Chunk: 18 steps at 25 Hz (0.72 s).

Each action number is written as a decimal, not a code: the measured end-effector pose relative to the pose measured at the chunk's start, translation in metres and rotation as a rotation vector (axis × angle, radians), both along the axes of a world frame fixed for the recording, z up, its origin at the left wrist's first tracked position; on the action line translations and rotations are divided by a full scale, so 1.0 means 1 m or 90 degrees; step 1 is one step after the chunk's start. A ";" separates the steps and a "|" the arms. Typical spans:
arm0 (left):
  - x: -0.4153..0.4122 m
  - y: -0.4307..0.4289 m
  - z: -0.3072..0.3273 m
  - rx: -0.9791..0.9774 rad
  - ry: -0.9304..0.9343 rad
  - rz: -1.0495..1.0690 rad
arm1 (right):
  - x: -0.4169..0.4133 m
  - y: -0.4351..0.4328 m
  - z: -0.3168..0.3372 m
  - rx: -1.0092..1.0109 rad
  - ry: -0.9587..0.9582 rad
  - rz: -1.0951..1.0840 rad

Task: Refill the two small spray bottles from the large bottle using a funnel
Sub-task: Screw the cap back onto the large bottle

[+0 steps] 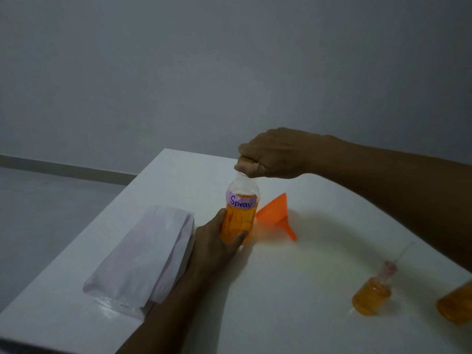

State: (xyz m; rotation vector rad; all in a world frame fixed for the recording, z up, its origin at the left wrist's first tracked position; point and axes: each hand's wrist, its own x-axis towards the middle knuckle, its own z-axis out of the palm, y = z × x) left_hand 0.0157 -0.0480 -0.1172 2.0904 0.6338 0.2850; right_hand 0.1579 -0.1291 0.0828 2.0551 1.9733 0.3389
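The large clear bottle [238,215] of orange liquid, with a pink label reading "Spray", stands upright mid-table. My left hand [217,245] wraps its lower body. My right hand [273,154] is closed over its top, fingers around the cap, which is mostly hidden. An orange funnel [277,213] lies on its side just right of the bottle. One small bottle [373,295] with orange liquid stands near the front right, its neck open. A second small bottle [457,305] is cut off by the right edge.
A folded white cloth in a clear bag [145,254] lies left of the bottle. A thin clear spray tube [403,251] lies behind the small bottle. The white table [293,302] ends at a left edge, with grey floor beyond.
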 end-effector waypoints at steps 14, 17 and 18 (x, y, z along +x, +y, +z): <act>-0.017 -0.027 0.007 -0.015 -0.038 0.122 | -0.025 -0.105 0.015 0.335 0.339 -0.335; -0.030 -0.066 0.008 0.098 -0.120 0.257 | -0.029 -0.187 -0.009 0.427 0.452 -0.429; -0.029 -0.076 0.010 0.134 -0.149 0.239 | -0.029 -0.209 -0.024 0.449 0.473 -0.470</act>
